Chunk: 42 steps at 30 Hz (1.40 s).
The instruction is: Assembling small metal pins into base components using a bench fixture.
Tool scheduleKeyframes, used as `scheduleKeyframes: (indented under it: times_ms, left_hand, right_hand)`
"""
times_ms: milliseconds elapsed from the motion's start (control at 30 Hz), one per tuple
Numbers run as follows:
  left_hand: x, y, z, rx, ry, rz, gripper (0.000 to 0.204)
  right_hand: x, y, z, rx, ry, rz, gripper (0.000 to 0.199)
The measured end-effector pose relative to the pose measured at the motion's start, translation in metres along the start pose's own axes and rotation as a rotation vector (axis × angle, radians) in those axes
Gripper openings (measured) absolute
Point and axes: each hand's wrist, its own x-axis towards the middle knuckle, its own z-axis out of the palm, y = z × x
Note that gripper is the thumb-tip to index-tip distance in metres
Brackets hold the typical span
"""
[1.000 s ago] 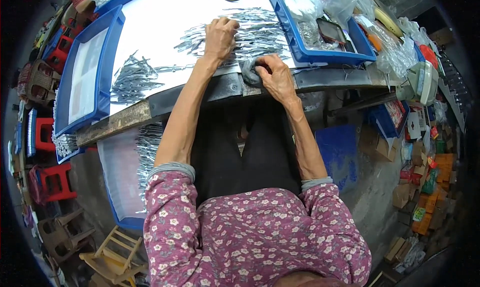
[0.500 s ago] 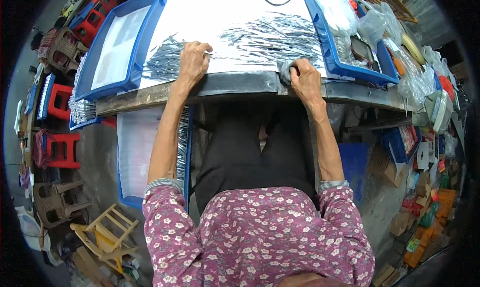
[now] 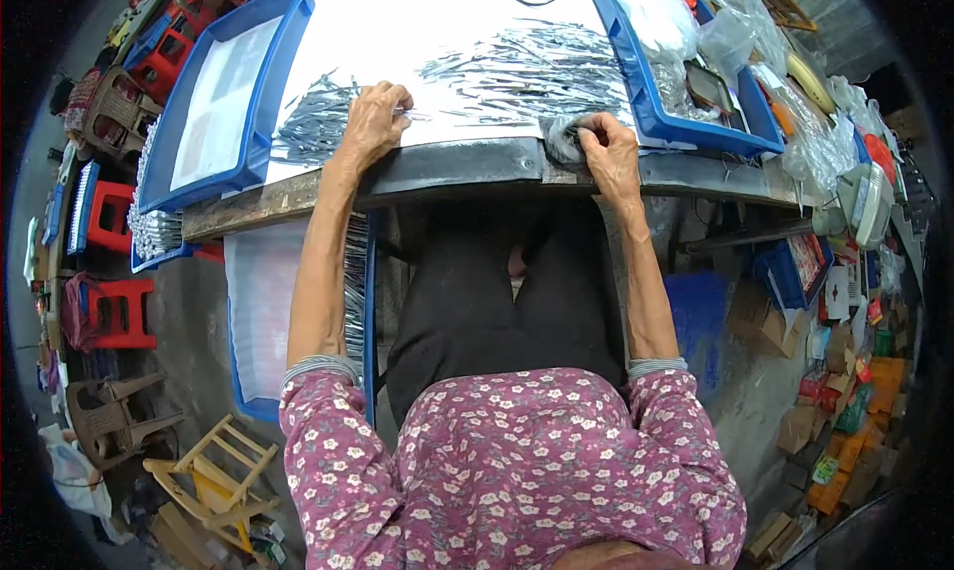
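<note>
My left hand [image 3: 376, 121] is at the table's front edge, fingers curled together beside a smaller pile of thin grey metal strips [image 3: 316, 121]. Whatever sits between those fingertips is too small to make out. A crumpled grey cloth [image 3: 564, 141] is pinched in my right hand [image 3: 609, 153], over the table edge. Beyond both hands, a larger heap of thin metal strips [image 3: 537, 68] is spread on the white table surface [image 3: 373, 23], most of them lying roughly crosswise.
A blue tray [image 3: 260, 123] with a white liner stands at the left. Another blue tray [image 3: 651, 118] holds plastic bags at the right. Below the table is a third blue tray [image 3: 238, 371]. Red stools [image 3: 124, 312] and a wooden folding stool [image 3: 224, 481] stand to the left.
The whole view has shifted slightly. In my right hand the cloth shows more of its folds. My left hand stays near the smaller pile, its fingers a little differently bent.
</note>
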Motion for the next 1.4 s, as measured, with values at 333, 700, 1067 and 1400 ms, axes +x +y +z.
scheduleKeyframes:
  times_ms: [333, 700, 1067, 1400]
  left_hand:
    - [0.004, -0.004, -0.010, -0.064, -0.107, 0.141, 0.015]
    - [0.011, 0.021, 0.017, -0.292, 0.168, 0.198, 0.013]
    - [0.001, 0.149, 0.035, -1.293, 0.007, -0.093, 0.008]
    - [-0.012, 0.173, 0.057, -1.709, 0.042, -0.212, 0.011]
  right_hand:
    - [-0.006, -0.012, -0.017, 0.633, -0.002, 0.335, 0.006]
    - [-0.007, -0.001, -0.015, 0.861, -0.014, 0.394, 0.006]
    - [-0.022, -0.034, -0.013, 0.925, 0.013, 0.377, 0.009]
    - [-0.043, -0.041, -0.014, 0.996, -0.044, 0.357, 0.010]
